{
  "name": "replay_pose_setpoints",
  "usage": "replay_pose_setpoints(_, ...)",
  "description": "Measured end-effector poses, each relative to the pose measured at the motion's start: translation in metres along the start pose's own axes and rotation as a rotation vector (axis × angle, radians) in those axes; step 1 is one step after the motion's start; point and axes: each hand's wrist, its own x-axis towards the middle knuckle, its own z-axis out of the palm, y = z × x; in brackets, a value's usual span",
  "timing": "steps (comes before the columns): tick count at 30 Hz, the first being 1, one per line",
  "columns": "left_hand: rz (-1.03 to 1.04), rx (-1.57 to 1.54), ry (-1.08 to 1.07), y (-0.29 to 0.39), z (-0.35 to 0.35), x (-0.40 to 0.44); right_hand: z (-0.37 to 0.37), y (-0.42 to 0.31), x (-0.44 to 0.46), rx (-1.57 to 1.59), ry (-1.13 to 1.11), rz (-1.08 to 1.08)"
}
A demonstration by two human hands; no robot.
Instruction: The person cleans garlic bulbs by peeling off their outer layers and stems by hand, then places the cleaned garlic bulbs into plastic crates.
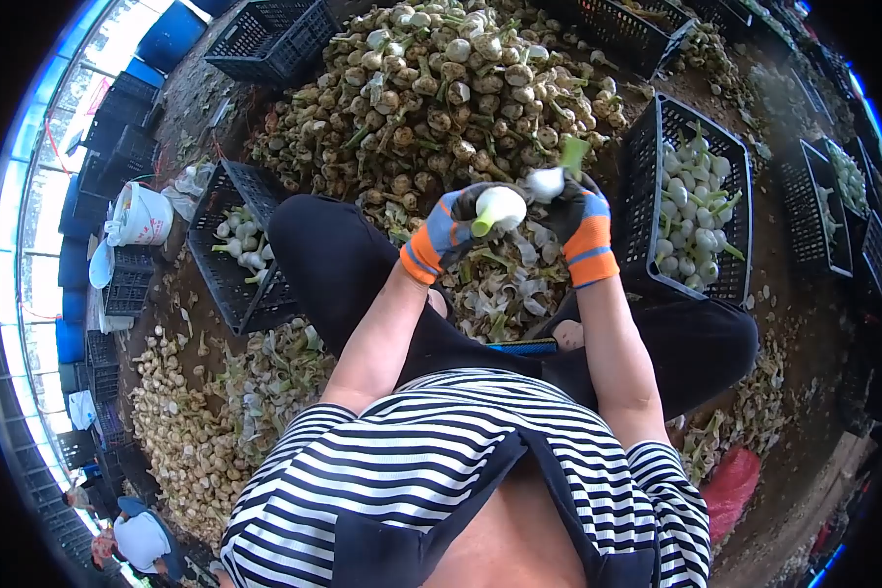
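My left hand (446, 233), in a grey and orange work glove, is closed around a white peeled garlic bulb (502, 207) with a short green stem pointing down toward me. Close beside it, my right hand (580, 218), gloved alike, grips a second garlic bulb (545, 183); a green stem (573, 153) stands up at its fingers and is slightly blurred. Both hands are above loose peeled skins (510, 294) between my knees. Just beyond them rises a large heap of unpeeled, soil-marked garlic (431, 98).
At right a black crate (640, 186) holds clean white bulbs. Another black crate (255, 309) at left holds several. A white bucket (145, 218) stands farther left. More garlic (181, 421) lies behind my left side. A red mesh bag (731, 490) is at lower right; people (142, 539) are at lower left.
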Motion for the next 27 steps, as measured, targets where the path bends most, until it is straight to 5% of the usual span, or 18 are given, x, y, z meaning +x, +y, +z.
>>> replay_pose_setpoints(1,0.027,0.002,-0.033,-0.001,0.0,0.001,0.008,-0.007,-0.003,-0.053,0.155,-0.052)
replay_pose_setpoints(2,0.02,-0.023,-0.026,0.015,0.005,0.0,-0.01,-0.018,0.003,-0.354,0.04,-0.055)
replay_pose_setpoints(5,0.02,-0.124,0.1,0.013,-0.003,0.005,-0.019,-0.03,0.006,-2.044,-0.312,0.013)
replay_pose_setpoints(6,0.058,-0.034,0.102,0.009,-0.007,0.005,-0.019,-0.016,-0.005,-2.255,-0.045,-0.262)
replay_pose_setpoints(7,0.092,0.054,0.105,0.006,-0.008,0.004,-0.008,-0.015,-0.016,-2.021,-0.133,-0.418)
replay_pose_setpoints(9,0.229,0.281,0.114,0.004,-0.008,0.004,0.034,-0.017,-0.04,-0.92,-0.442,-0.118)
replay_pose_setpoints(11,0.435,0.563,0.107,0.006,0.0,0.011,0.055,-0.014,-0.059,-0.93,-0.5,-0.166)
replay_pose_setpoints(12,0.388,0.42,0.251,0.002,0.008,0.014,0.06,-0.015,-0.061,-0.937,-0.535,-0.198)
replay_pose_setpoints(16,0.331,0.213,0.287,-0.01,-0.006,0.01,0.056,-0.008,-0.057,-0.978,-0.421,-0.256)
replay_pose_setpoints(24,0.359,0.519,0.297,-0.007,-0.002,0.005,0.053,0.003,-0.051,-1.486,-0.341,-0.622)
replay_pose_setpoints(27,0.286,0.337,0.274,-0.019,-0.005,0.004,0.042,0.014,-0.043,-1.623,-0.206,-0.735)
